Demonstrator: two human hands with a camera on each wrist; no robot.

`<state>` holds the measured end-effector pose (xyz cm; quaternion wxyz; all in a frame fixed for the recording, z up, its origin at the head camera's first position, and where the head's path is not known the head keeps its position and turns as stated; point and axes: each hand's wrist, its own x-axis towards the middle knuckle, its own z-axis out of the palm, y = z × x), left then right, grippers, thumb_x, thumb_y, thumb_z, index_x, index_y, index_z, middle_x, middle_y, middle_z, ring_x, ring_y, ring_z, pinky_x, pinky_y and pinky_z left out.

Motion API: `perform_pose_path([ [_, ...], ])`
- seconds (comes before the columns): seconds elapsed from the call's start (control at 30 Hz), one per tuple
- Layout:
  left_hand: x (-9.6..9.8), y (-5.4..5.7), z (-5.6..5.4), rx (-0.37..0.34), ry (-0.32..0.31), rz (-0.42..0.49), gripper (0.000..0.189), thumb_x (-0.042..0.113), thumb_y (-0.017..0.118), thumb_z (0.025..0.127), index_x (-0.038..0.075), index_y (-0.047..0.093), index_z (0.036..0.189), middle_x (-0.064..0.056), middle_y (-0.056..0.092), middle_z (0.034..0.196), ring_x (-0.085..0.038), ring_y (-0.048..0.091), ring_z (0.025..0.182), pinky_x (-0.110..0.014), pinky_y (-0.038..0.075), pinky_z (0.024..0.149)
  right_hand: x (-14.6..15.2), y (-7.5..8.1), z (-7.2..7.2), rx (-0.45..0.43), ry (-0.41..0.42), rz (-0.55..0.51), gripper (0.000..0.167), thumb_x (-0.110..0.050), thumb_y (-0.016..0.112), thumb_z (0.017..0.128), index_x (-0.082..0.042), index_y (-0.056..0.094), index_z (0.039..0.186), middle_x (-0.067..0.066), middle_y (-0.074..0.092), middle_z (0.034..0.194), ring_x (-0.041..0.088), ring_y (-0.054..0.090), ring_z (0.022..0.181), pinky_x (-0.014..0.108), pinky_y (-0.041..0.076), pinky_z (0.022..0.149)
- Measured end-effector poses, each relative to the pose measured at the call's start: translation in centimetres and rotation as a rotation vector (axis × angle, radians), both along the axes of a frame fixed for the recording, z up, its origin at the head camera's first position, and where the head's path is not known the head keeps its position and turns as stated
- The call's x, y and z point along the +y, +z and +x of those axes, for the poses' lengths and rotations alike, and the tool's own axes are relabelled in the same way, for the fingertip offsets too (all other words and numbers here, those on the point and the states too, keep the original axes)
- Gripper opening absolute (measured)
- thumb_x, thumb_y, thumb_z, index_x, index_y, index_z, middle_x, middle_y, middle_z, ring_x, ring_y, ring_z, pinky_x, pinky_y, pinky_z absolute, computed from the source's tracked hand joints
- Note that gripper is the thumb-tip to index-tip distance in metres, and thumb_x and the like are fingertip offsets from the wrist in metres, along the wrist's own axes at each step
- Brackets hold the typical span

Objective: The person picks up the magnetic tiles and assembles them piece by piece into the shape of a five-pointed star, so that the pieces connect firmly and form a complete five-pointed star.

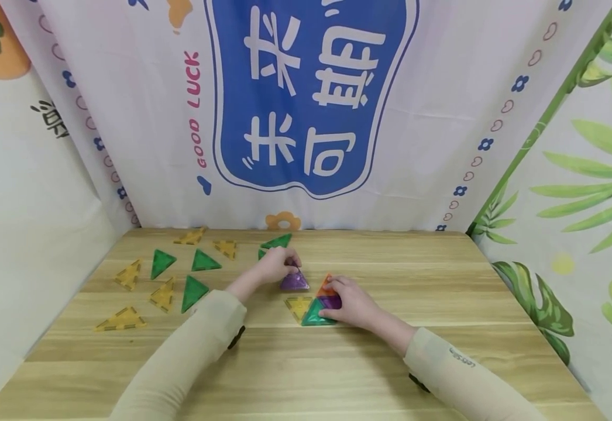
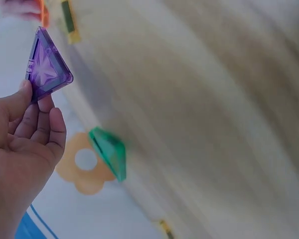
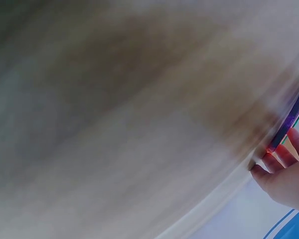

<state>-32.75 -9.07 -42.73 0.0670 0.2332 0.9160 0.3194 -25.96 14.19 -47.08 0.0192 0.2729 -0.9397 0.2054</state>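
Note:
Between thumb and fingers, my left hand (image 1: 276, 264) pinches a translucent purple triangular magnetic tile (image 2: 46, 69), raised off the table in the left wrist view. To its right, my right hand (image 1: 356, 302) holds a small group of joined tiles, thumb at the green tile (image 1: 316, 316) and fingers at the orange tile (image 1: 326, 285). A second purple tile (image 1: 330, 302) sits between those two, partly covered by the hand. On the group's left side lies a yellow tile (image 1: 298, 306). The right wrist view shows fingertips (image 3: 285, 155) against the group's edge.
Several loose green tiles (image 1: 195, 293) and yellow tiles (image 1: 121, 319) lie on the left of the wooden table (image 1: 306, 374). Green tiles (image 1: 277, 241) also lie behind my left hand, one partly hidden. A printed cloth (image 1: 422, 193) hangs along the back edge.

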Motion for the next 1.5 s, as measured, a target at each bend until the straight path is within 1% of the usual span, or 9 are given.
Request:
perform_pose_path([
  [0.27,0.6,-1.5,0.1,-0.026,0.002,-0.007,0.006,0.005,0.064,0.088,0.004,0.067,0.094,-0.001,0.064,0.084,-0.012,0.058,0.078,-0.028,0.050,0.074,-0.1,-0.1,0.0,-0.001,0.006,0.007,0.064,-0.050,0.073,0.078,-0.008,0.058,0.124,0.009,0.054,0.129,0.026,0.052,0.120,0.042,0.044,0.100],
  [0.53,1.0,-2.0,0.2,-0.026,-0.063,-0.056,0.008,0.006,0.062,0.090,0.005,0.067,0.097,-0.002,0.064,0.085,-0.011,0.057,0.079,-0.028,0.050,0.075,0.0,0.0,0.0,-0.007,-0.002,0.015,0.065,-0.051,0.072,0.078,-0.008,0.058,0.124,0.010,0.053,0.131,0.028,0.051,0.121,0.043,0.043,0.101],
  [0.8,0.9,-2.1,0.4,-0.010,-0.061,-0.069,0.012,0.006,0.065,0.088,0.006,0.065,0.100,-0.004,0.066,0.095,-0.016,0.060,0.089,-0.033,0.051,0.083,0.0,0.0,0.0,-0.012,-0.011,0.020,0.065,-0.052,0.072,0.078,-0.009,0.058,0.124,0.010,0.052,0.132,0.029,0.050,0.122,0.043,0.042,0.102],
  [0.93,0.1,-1.4,0.6,-0.014,-0.059,-0.065,0.024,0.007,0.068,0.086,0.004,0.064,0.109,-0.009,0.066,0.105,-0.021,0.060,0.095,-0.036,0.051,0.084,0.0,0.0,0.1,-0.013,-0.011,0.018,0.064,-0.052,0.071,0.078,-0.010,0.058,0.124,0.009,0.053,0.131,0.028,0.051,0.121,0.043,0.043,0.101],
  [1.03,-0.9,-0.5,0.8,-0.018,-0.049,-0.051,0.032,0.008,0.070,0.085,0.001,0.062,0.115,-0.013,0.064,0.113,-0.027,0.059,0.101,-0.039,0.050,0.088,0.0,0.0,0.1,-0.017,-0.014,0.023,0.064,-0.052,0.071,0.078,-0.010,0.057,0.125,0.009,0.052,0.132,0.028,0.050,0.121,0.044,0.043,0.101],
  [1.13,-2.5,0.6,1.1,0.013,-0.068,-0.063,0.038,0.008,0.072,0.083,-0.001,0.060,0.118,-0.016,0.062,0.117,-0.031,0.057,0.108,-0.042,0.048,0.093,0.0,0.0,0.1,-0.020,-0.016,0.031,0.065,-0.053,0.071,0.078,-0.010,0.057,0.126,0.009,0.051,0.133,0.029,0.049,0.123,0.045,0.042,0.102],
  [1.23,-4.5,1.6,1.4,0.037,-0.094,-0.113,0.043,0.009,0.073,0.082,-0.002,0.059,0.121,-0.016,0.060,0.122,-0.034,0.054,0.115,-0.046,0.044,0.099,0.0,0.0,0.1,-0.020,-0.016,0.042,0.066,-0.054,0.070,0.079,-0.010,0.056,0.127,0.010,0.050,0.135,0.031,0.047,0.125,0.045,0.041,0.103],
  [1.37,-7.4,2.6,2.1,0.056,-0.100,-0.193,0.047,0.014,0.074,0.082,0.001,0.058,0.125,-0.016,0.055,0.130,-0.036,0.046,0.125,-0.051,0.037,0.104,0.0,0.1,0.1,-0.037,-0.022,0.049,0.067,-0.054,0.069,0.079,-0.010,0.056,0.128,0.011,0.049,0.137,0.031,0.046,0.127,0.046,0.040,0.104],
  [1.5,-10.1,3.2,2.9,0.103,-0.104,-0.250,0.048,0.016,0.074,0.082,0.004,0.058,0.125,-0.015,0.055,0.131,-0.037,0.046,0.125,-0.052,0.038,0.103,0.0,0.2,0.1,-0.053,-0.027,0.053,0.067,-0.054,0.068,0.079,-0.010,0.056,0.128,0.012,0.048,0.138,0.032,0.044,0.128,0.046,0.038,0.105],
])
